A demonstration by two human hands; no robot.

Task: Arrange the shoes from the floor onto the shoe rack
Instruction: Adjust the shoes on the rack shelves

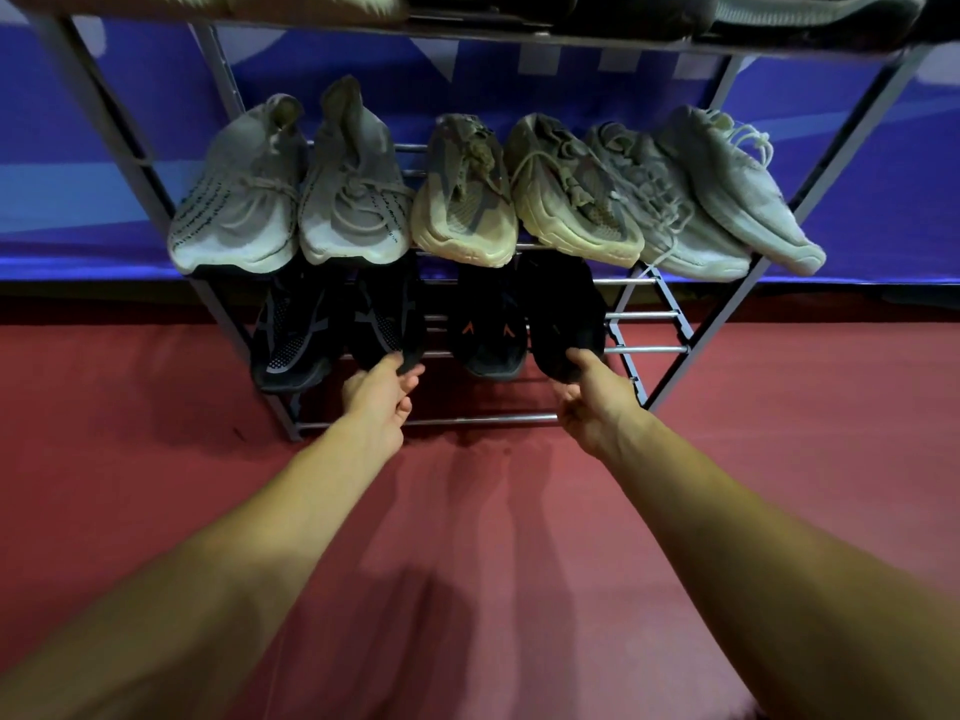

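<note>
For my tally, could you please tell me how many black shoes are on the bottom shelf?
4, side by side: leftmost shoe, second shoe in the left hand, third shoe, fourth shoe in the right hand. Their backs are in shadow, so more could be hidden.

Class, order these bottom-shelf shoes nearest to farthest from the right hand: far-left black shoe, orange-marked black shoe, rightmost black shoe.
1. Rightmost black shoe, held by the right hand.
2. Orange-marked black shoe, just left.
3. Far-left black shoe, opposite end.
</note>
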